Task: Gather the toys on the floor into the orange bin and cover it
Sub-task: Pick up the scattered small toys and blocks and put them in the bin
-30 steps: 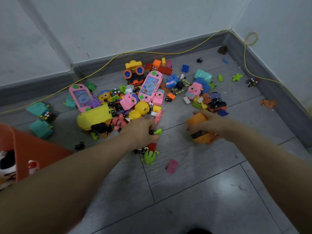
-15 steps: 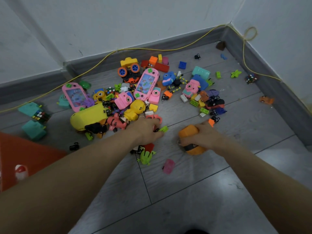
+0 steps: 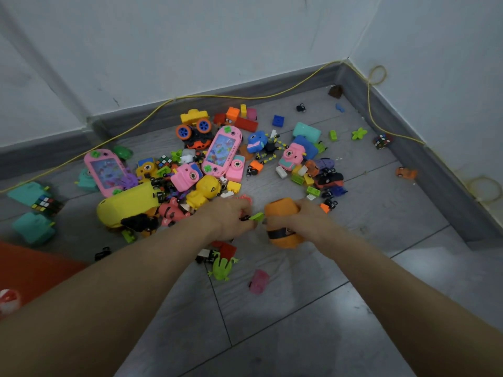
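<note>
the left hand [image 3: 231, 219] curls its fingers round a small lime-green plastic piece [image 3: 256, 216] that sticks out beside its knuckles. the right hand [image 3: 306, 217] grips a rounded, smooth orange plastic toy with a dark band [image 3: 281, 227], which rests on the grey wood-grain tile floor [image 3: 299, 308]. the two hands sit just beside each other. behind them lies a heap of glossy plastic toys: a long yellow rounded toy [image 3: 128, 204], two flat pink handheld water games [image 3: 223, 151], a boxy pink toy camera [image 3: 186, 176] and a yellow truck with blue wheels [image 3: 194, 125]. a green plastic frog [image 3: 221, 268] and a translucent pink block [image 3: 258, 281] lie nearer. the flat orange bin edge [image 3: 32, 270] shows at the left.
</note>
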